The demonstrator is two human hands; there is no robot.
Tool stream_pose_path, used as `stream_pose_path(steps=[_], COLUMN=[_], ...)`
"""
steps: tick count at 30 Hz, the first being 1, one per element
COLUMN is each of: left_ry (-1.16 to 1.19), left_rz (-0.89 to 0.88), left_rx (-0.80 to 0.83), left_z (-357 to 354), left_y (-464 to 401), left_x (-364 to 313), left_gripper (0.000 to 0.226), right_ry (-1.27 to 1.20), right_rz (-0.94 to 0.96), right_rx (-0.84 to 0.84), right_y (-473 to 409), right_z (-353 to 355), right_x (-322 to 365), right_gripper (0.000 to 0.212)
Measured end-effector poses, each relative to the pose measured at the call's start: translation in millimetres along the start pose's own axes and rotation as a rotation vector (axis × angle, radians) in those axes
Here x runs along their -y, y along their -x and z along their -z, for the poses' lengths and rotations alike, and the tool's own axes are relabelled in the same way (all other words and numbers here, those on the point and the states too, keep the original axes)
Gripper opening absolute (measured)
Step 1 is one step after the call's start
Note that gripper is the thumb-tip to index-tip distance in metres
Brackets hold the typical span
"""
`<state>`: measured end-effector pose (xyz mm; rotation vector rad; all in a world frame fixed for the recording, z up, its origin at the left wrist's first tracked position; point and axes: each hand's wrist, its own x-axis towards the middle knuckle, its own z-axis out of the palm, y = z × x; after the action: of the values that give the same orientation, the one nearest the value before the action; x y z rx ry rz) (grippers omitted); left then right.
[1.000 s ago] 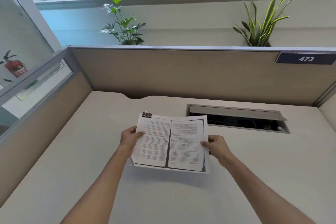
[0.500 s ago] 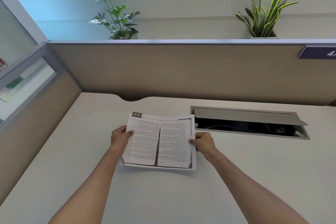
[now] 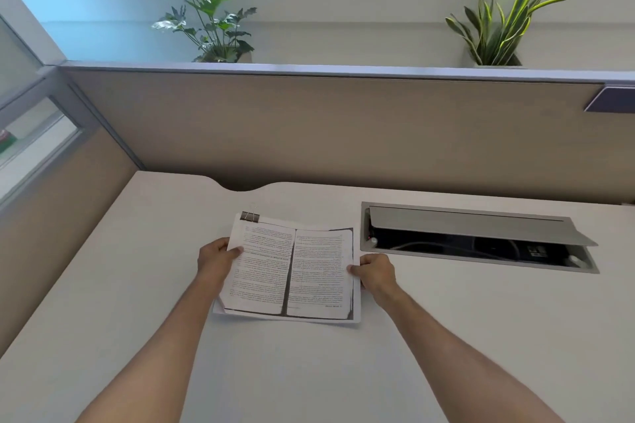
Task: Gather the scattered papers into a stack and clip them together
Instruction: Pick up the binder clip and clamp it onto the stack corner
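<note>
The stack of papers (image 3: pixel 292 271) sits low over the white tabletop (image 3: pixel 446 336), near its middle, with a black clip (image 3: pixel 249 217) on its far left corner. The left hand (image 3: pixel 214 259) pinches the stack's left edge and the right hand (image 3: pixel 376 271) pinches its right edge, thumbs on top. Just to the right is an open cable box (image 3: pixel 477 239) set into the tabletop.

White papers (image 3: pixel 292 268) (black print), black clip (image 3: pixel 249 217), cream desk (image 3: pixel 137 285)
</note>
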<state>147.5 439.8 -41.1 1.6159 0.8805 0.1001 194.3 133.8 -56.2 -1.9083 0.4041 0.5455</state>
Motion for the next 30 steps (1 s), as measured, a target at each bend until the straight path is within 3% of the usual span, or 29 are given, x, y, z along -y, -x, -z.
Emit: stream_pose_path(steps=[2, 13, 23, 30], left_ry=[-0.002, -0.080, -0.190, -0.212], left_rz=[0.008, 0.009, -0.021, -0.024], left_rx=[-0.003, -0.009, -0.089, -0.177], left_z=[-1, -7, -13, -17], left_y=[-3, -21, -23, -21], left_x=[6, 22, 24, 25], left_gripper=[0.018, 0.027, 0.031, 0.028], right_ry=[0.025, 0.154, 0.322, 0.401], right_rz=[-0.004, 0.009, 0.065, 0.078], right_rx=[-0.028, -0.113, -0.198, -0.252], right_y=[-3, -7, -5, -4], right_z=[-1, -3, -8, -12], right_x=[-2, -7, -9, -15], right_gripper=[0.036, 0.032, 0.023, 0.030])
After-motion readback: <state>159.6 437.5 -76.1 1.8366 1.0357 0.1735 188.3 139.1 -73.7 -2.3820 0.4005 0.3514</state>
